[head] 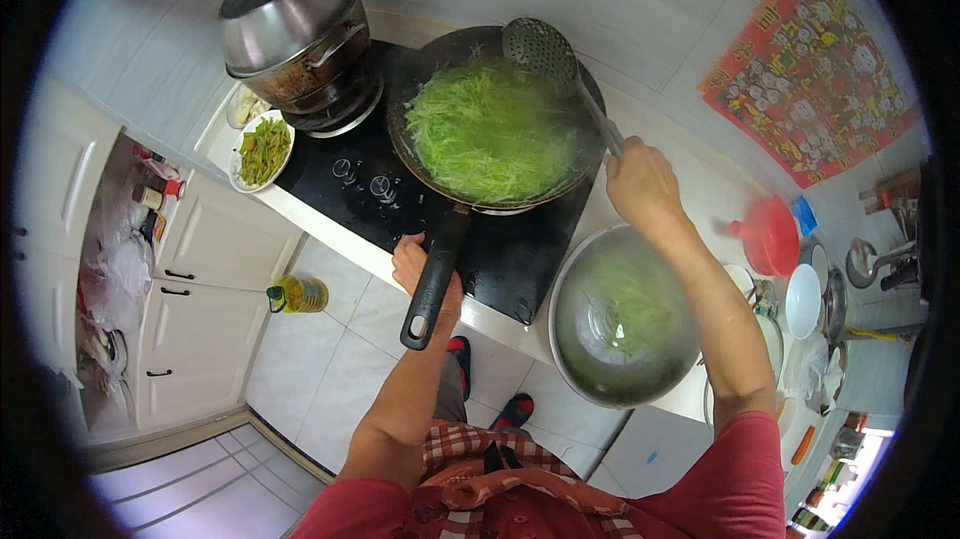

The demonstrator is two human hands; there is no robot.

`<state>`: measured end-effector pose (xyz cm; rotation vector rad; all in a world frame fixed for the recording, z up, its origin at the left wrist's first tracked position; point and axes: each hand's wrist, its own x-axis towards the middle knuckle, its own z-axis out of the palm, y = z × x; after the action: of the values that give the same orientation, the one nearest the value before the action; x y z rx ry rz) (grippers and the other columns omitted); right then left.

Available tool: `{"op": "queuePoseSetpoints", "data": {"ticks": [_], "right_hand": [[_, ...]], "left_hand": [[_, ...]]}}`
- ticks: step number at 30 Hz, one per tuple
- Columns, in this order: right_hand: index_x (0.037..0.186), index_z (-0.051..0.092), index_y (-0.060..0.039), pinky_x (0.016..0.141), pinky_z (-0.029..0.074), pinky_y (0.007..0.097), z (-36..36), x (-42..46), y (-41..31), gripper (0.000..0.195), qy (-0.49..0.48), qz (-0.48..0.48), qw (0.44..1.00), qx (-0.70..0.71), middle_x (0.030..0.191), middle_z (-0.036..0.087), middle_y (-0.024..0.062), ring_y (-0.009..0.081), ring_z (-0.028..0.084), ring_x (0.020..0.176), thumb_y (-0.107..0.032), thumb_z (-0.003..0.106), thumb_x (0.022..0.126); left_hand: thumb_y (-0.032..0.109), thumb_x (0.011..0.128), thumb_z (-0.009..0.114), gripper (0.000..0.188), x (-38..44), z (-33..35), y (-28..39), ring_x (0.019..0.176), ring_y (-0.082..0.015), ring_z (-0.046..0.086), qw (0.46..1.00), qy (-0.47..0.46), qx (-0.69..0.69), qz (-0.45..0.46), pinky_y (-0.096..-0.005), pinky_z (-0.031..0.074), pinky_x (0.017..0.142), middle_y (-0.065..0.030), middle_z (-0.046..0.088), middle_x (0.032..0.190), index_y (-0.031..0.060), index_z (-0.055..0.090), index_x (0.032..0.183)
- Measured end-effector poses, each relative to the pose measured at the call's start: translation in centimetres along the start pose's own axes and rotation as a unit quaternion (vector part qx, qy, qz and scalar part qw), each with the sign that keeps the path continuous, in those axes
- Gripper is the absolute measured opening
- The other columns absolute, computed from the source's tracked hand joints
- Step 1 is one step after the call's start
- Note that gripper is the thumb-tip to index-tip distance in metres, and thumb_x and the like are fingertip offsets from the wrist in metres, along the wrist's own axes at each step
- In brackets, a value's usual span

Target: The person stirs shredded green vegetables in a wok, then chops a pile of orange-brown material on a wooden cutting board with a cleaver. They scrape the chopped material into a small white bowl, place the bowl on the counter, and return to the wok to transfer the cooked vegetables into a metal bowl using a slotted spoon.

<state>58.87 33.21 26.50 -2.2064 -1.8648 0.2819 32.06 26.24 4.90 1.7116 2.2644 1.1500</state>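
My right hand (643,182) is closed around the handle of a perforated metal skimmer (541,51), whose round head rests over the back right part of a dark frying pan (397,126). Shredded green vegetable (487,133) fills much of the pan, with steam over it. My left hand (412,265) is at the hob's front edge, partly hidden behind the pan's black handle (439,269); whether it grips anything cannot be told. Below my right forearm stands a large metal bowl (600,381) with cloudy liquid and some green shreds in it.
A lidded steamer pot (292,28) stands on the hob (322,201) at the back left. Beside it is a white plate of cut green vegetable (262,152). A red plastic ladle or scoop (772,235) and several bowls (803,301) line the right counter. An oil bottle (298,294) is on the floor.
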Motion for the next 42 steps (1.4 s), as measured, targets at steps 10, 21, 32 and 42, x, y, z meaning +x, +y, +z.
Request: {"op": "queuePoseSetpoints", "data": {"ticks": [10,21,32,42], "right_hand": [[0.084,0.059,0.0027,0.044,0.038,0.033,-1.2,1.8,-3.4,0.029,-0.32,0.125,0.886,0.312,0.068,0.056,0.0071,0.015,0.05,0.051,-0.023,0.063,0.097],[0.093,0.055,0.0027,0.03,0.019,0.0207,-1.7,-1.1,-2.1,0.025,-0.445,0.288,0.635,0.561,0.06,0.044,-0.001,0.0034,0.032,0.038,-0.02,0.058,0.103],[0.098,0.055,0.0003,0.031,0.019,0.0215,-4.0,-6.0,1.5,0.027,-0.459,0.215,0.477,0.718,0.061,0.042,-0.0031,0.0035,0.031,0.038,-0.026,0.056,0.105],[0.09,0.055,-0.0008,0.035,0.02,0.0244,-3.9,-6.7,-0.4,0.028,-0.35,0.21,0.68,0.609,0.061,0.044,-0.0013,0.0063,0.034,0.041,-0.026,0.06,0.103]], "left_hand": [[0.018,0.092,0.065,0.032,0.5,-0.8,0.9,0.113,-0.0367,0.053,0.999,0.0,-0.04,-0.021,-0.0469,0.037,0.097,-0.0189,0.058,0.12,-0.0034,0.057,0.115],[0.018,0.094,0.063,0.031,0.3,-0.3,0.4,0.116,-0.0374,0.052,0.999,-0.012,-0.036,-0.022,-0.0474,0.036,0.099,-0.0189,0.057,0.123,-0.0032,0.058,0.116],[0.017,0.097,0.06,0.029,-0.2,0.2,-0.5,0.111,-0.0425,0.052,1.0,-0.001,0.0,0.002,-0.052,0.041,0.095,-0.0211,0.057,0.122,0.0014,0.057,0.122],[0.025,0.102,0.057,0.042,-0.6,0.1,-0.2,0.12,-0.0398,0.049,1.0,-0.029,-0.004,0.008,-0.0482,0.036,0.106,-0.0222,0.052,0.126,-0.0028,0.05,0.132]]}}
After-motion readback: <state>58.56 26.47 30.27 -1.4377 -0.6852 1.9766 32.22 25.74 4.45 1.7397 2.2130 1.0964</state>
